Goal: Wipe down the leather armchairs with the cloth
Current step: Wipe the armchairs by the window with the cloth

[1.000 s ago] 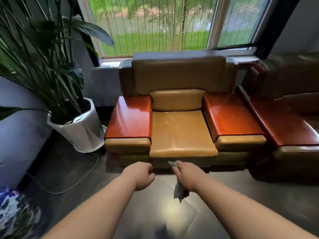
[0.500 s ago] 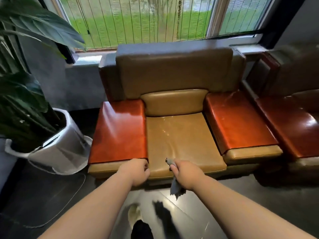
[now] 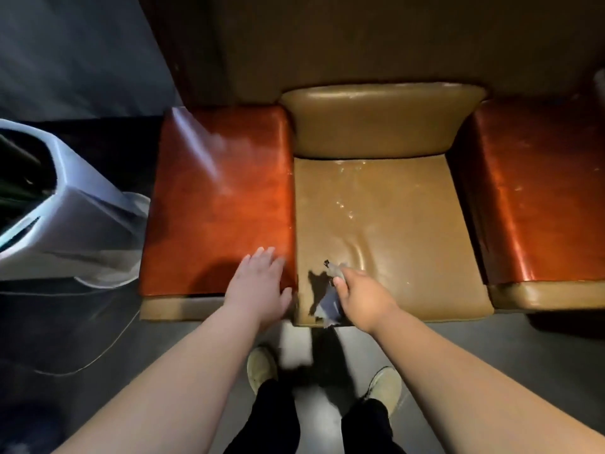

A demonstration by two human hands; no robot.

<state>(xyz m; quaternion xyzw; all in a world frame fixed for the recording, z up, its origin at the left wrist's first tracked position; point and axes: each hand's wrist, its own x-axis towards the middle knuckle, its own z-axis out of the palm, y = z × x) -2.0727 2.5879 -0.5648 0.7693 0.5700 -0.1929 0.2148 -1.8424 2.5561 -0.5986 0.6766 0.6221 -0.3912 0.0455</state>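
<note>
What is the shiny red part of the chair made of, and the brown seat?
The red armrest looks like glossy leather or a leather-like vinyl: light streaks shine off it. The tan seat cushion looks like softer, smooth leather: it dents and creases near the right hand. Real or imitation leather cannot be told.

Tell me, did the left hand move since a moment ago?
Yes. The left hand went forward: it hung curled in front of the chair, and now it lies flat on the red armrest, beside the tan seat cushion.
</note>
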